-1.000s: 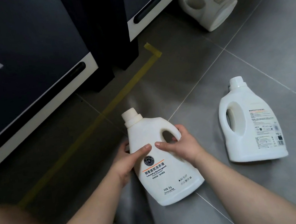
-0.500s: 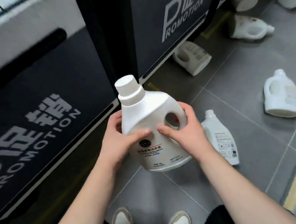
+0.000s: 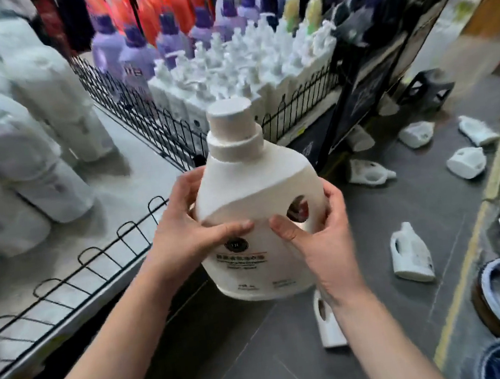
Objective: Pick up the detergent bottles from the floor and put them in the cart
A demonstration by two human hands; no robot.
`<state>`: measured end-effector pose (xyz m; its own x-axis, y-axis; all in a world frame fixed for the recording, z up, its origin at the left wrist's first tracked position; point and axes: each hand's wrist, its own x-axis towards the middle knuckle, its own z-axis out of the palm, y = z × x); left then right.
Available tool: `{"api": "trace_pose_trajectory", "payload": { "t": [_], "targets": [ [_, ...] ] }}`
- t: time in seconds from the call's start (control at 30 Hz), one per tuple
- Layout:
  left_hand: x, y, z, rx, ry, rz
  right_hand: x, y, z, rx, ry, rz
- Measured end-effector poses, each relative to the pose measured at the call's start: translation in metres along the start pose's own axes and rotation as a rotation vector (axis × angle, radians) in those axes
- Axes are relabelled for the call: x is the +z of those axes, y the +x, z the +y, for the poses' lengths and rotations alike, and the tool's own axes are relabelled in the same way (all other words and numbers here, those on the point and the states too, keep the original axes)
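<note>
I hold a white detergent bottle (image 3: 254, 207) upright in front of me, cap up, label toward me. My left hand (image 3: 184, 233) grips its left side with the thumb across the front. My right hand (image 3: 321, 237) grips the handle side, thumb on the front. Several more white detergent bottles lie on the grey tiled floor: one right of my hands (image 3: 412, 258), one partly hidden under my right wrist (image 3: 329, 328), others farther off (image 3: 367, 172) (image 3: 466, 162). No cart is plainly in view.
A display shelf with a low black wire fence (image 3: 92, 261) runs along the left, stacked with white packs (image 3: 16, 162). Behind the bottle stand white pump bottles (image 3: 241, 63) and purple bottles (image 3: 135, 55). A yellow floor line (image 3: 458, 286) and goods sit at the right.
The bottle has come up off the floor in both hands to chest height. My view has risen from the floor and shelf base to the shelf tops.
</note>
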<state>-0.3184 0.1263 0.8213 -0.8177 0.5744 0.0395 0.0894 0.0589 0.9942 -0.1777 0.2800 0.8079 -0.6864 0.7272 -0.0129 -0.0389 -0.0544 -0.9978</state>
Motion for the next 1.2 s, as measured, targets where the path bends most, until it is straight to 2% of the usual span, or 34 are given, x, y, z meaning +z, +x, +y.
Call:
{"api": "trace_pose_trajectory", "payload": {
  "t": [0.17, 0.3, 0.5, 0.73, 1.2],
  "targets": [
    [-0.030, -0.016, 0.080, 0.120, -0.077, -0.058, 0.021, -0.023, -0.072, -0.097, 0.145, -0.021],
    [-0.049, -0.039, 0.114, 0.197, -0.071, 0.027, 0.036, -0.034, -0.109, -0.167, 0.211, -0.117],
    [-0.072, -0.100, 0.143, 0.224, -0.022, 0.296, 0.055, -0.047, -0.139, -0.188, 0.201, -0.392],
    [-0.097, -0.199, 0.159, 0.184, 0.103, 0.661, 0.104, -0.080, -0.141, -0.152, 0.228, -0.702],
    [-0.142, -0.456, 0.184, 0.116, 0.256, 1.290, 0.217, -0.291, -0.137, -0.024, 0.352, -1.275]
  ]
}}
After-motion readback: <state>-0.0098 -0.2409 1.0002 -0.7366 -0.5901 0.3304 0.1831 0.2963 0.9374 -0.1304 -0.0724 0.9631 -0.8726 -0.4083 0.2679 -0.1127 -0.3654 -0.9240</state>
